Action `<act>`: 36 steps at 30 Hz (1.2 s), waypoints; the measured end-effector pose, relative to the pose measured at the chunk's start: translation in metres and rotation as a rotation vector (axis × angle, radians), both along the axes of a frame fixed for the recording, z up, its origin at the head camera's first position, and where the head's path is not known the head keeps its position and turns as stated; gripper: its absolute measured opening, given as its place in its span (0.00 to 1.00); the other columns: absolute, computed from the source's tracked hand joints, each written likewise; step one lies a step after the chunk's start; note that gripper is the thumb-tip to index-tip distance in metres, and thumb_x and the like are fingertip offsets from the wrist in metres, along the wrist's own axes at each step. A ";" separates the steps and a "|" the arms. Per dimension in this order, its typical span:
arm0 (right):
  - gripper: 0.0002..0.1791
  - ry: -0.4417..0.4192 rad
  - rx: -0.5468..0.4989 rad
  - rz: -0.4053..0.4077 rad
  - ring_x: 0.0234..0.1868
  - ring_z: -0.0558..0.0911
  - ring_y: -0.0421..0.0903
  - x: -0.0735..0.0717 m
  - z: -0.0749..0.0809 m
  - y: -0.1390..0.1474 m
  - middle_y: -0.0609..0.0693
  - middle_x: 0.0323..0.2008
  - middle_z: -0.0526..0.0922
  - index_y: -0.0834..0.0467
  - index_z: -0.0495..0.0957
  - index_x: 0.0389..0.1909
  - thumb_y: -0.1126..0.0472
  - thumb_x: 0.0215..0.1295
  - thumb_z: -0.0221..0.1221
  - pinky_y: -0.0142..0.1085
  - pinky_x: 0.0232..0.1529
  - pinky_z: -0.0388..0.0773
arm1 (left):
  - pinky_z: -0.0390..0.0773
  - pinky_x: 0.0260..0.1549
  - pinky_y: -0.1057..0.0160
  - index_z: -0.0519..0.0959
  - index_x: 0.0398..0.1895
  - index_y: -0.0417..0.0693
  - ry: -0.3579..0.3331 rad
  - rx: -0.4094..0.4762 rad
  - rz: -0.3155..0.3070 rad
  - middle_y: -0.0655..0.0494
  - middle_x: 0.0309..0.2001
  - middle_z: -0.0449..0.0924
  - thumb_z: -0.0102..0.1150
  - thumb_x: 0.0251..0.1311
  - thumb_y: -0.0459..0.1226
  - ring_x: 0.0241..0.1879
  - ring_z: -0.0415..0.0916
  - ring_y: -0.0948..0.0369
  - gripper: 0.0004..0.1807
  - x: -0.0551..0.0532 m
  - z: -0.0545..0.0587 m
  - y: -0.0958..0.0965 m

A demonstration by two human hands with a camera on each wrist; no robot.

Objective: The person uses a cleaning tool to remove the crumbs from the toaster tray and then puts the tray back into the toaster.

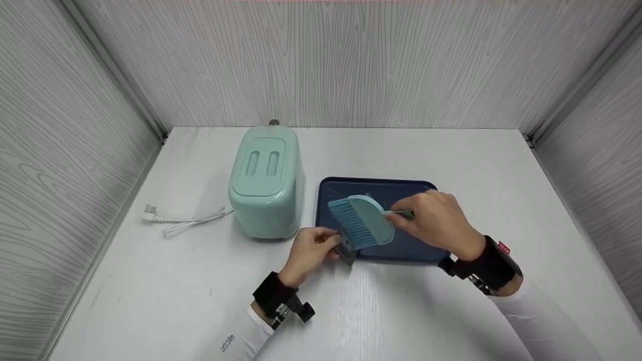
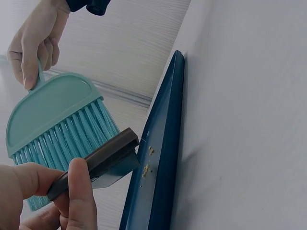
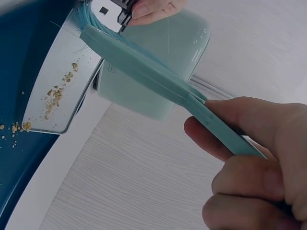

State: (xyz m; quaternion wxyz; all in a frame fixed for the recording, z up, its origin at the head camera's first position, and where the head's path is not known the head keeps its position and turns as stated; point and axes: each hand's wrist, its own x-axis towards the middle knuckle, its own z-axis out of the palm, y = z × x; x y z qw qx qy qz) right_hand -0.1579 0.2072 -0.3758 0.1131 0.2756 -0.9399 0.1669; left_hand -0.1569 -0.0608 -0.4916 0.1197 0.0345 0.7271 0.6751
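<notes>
In the head view my left hand (image 1: 307,254) pinches the dark end (image 1: 345,254) of a toaster's crumb tray. The thin metal crumb tray (image 3: 45,76) carries yellowish crumbs (image 3: 55,98) in the right wrist view, and tilts over a dark blue tray (image 1: 401,188). My right hand (image 1: 437,220) grips a mint-green hand brush (image 1: 373,218) by its handle. Its blue bristles (image 2: 79,127) are close against the crumb tray's dark end; the brush hides most of the crumb tray from above. More crumbs (image 2: 146,167) lie in the blue tray.
A mint-green toaster (image 1: 266,200) stands left of the blue tray, its top covered by a lid with two oblong recesses. Its white cord (image 1: 188,219) lies to the left. Grey wood-grain panels (image 1: 321,65) wall the white table (image 1: 481,155) at the back and sides.
</notes>
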 end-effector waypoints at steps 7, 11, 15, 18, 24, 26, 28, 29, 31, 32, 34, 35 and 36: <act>0.11 0.018 0.003 -0.020 0.15 0.63 0.33 -0.004 0.001 0.000 0.51 0.25 0.91 0.57 0.93 0.41 0.53 0.67 0.71 0.27 0.16 0.46 | 0.90 0.33 0.69 0.82 0.54 0.24 0.018 0.031 -0.012 0.32 0.49 0.86 0.59 0.72 0.29 0.33 0.84 0.65 0.15 0.000 0.000 -0.001; 0.11 0.020 0.000 -0.032 0.15 0.64 0.33 -0.007 0.000 0.001 0.51 0.26 0.92 0.57 0.93 0.42 0.54 0.67 0.71 0.26 0.16 0.50 | 0.91 0.34 0.70 0.82 0.54 0.24 0.010 0.057 -0.011 0.31 0.50 0.85 0.59 0.72 0.28 0.34 0.85 0.65 0.14 -0.001 -0.001 -0.002; 0.11 0.024 0.003 -0.036 0.16 0.68 0.34 -0.010 -0.001 0.002 0.52 0.29 0.93 0.58 0.93 0.42 0.54 0.68 0.71 0.26 0.16 0.54 | 0.91 0.34 0.70 0.83 0.53 0.25 0.009 0.062 0.000 0.33 0.48 0.86 0.59 0.72 0.28 0.34 0.85 0.65 0.14 -0.002 0.000 -0.001; 0.11 0.041 0.010 -0.045 0.16 0.71 0.36 -0.013 -0.002 0.003 0.52 0.29 0.93 0.57 0.93 0.41 0.54 0.68 0.71 0.27 0.16 0.57 | 0.91 0.34 0.70 0.83 0.53 0.24 0.010 0.065 0.003 0.33 0.47 0.86 0.58 0.72 0.28 0.34 0.85 0.65 0.13 -0.002 0.000 -0.001; 0.10 0.054 0.021 -0.072 0.17 0.77 0.39 -0.018 -0.004 0.007 0.52 0.30 0.93 0.56 0.93 0.41 0.54 0.69 0.70 0.29 0.15 0.62 | 0.91 0.34 0.70 0.83 0.52 0.24 0.019 0.065 0.003 0.35 0.46 0.86 0.59 0.72 0.28 0.33 0.84 0.65 0.13 -0.002 0.000 -0.002; 0.10 0.044 0.020 -0.086 0.17 0.77 0.40 -0.019 -0.004 0.008 0.52 0.30 0.93 0.55 0.93 0.41 0.53 0.69 0.70 0.29 0.14 0.62 | 0.91 0.33 0.70 0.83 0.52 0.24 0.021 0.065 0.004 0.34 0.46 0.86 0.59 0.71 0.28 0.33 0.84 0.65 0.13 -0.002 0.000 -0.002; 0.10 0.041 0.021 -0.097 0.17 0.77 0.41 -0.021 -0.005 0.010 0.52 0.30 0.93 0.55 0.93 0.41 0.53 0.69 0.70 0.29 0.14 0.61 | 0.91 0.33 0.70 0.83 0.52 0.24 0.020 0.067 0.006 0.34 0.46 0.86 0.59 0.71 0.28 0.33 0.84 0.65 0.13 -0.002 -0.001 -0.002; 0.10 0.043 0.022 -0.101 0.17 0.78 0.41 -0.022 -0.006 0.010 0.52 0.29 0.93 0.55 0.93 0.41 0.53 0.69 0.70 0.29 0.14 0.61 | 0.91 0.33 0.70 0.83 0.52 0.24 0.019 0.067 0.007 0.34 0.47 0.86 0.59 0.71 0.28 0.33 0.84 0.65 0.14 -0.002 0.000 -0.001; 0.10 0.044 0.022 -0.107 0.17 0.77 0.41 -0.023 -0.007 0.012 0.53 0.29 0.92 0.55 0.93 0.41 0.54 0.69 0.70 0.29 0.14 0.61 | 0.91 0.33 0.70 0.83 0.52 0.24 0.020 0.065 0.008 0.34 0.46 0.86 0.59 0.71 0.28 0.33 0.84 0.65 0.14 -0.002 -0.001 -0.001; 0.10 0.045 0.021 -0.108 0.17 0.76 0.41 -0.024 -0.008 0.013 0.53 0.28 0.92 0.55 0.93 0.41 0.54 0.69 0.70 0.29 0.14 0.60 | 0.91 0.33 0.70 0.83 0.52 0.24 0.019 0.064 0.009 0.34 0.46 0.86 0.59 0.71 0.28 0.33 0.84 0.65 0.14 -0.002 -0.001 -0.001; 0.09 0.048 0.014 -0.112 0.17 0.76 0.41 -0.025 -0.009 0.015 0.53 0.28 0.92 0.55 0.93 0.41 0.54 0.69 0.70 0.29 0.14 0.59 | 0.91 0.33 0.70 0.83 0.52 0.24 0.014 0.062 0.011 0.35 0.46 0.86 0.59 0.71 0.28 0.33 0.84 0.65 0.13 -0.002 0.000 -0.001; 0.09 0.048 0.011 -0.116 0.17 0.75 0.41 -0.026 -0.010 0.016 0.52 0.27 0.92 0.55 0.93 0.41 0.54 0.69 0.70 0.29 0.15 0.58 | 0.91 0.34 0.70 0.83 0.53 0.24 0.013 0.062 0.010 0.36 0.46 0.86 0.59 0.72 0.28 0.33 0.84 0.65 0.14 -0.001 0.000 -0.002; 0.09 0.049 0.008 -0.119 0.17 0.74 0.40 -0.027 -0.010 0.017 0.52 0.26 0.91 0.54 0.93 0.40 0.54 0.69 0.70 0.29 0.15 0.57 | 0.91 0.34 0.70 0.83 0.53 0.24 0.009 0.063 0.012 0.37 0.45 0.86 0.59 0.72 0.28 0.33 0.84 0.65 0.14 -0.001 0.000 -0.002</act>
